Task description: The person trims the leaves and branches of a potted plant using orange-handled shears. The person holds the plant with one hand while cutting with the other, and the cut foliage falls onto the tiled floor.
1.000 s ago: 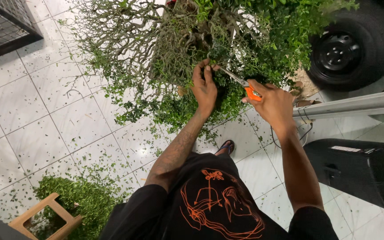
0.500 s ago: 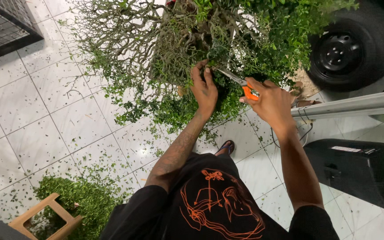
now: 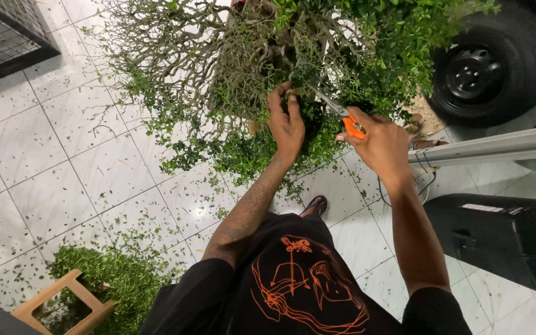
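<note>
Pointing up-left into the shrub (image 3: 249,68), the shears (image 3: 336,111) lie diagonal.

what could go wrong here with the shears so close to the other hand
1. The left hand holds twigs of the dense green shrub right beside the blades of the orange-handled pruning shears in the right hand; a cut might nick its fingers.
2. Foliage partly hides the blade tips, so a wrong branch could get cut.
3. Small green clippings are scattered over the white tiled floor near the sandalled foot; footing could slip.
</note>
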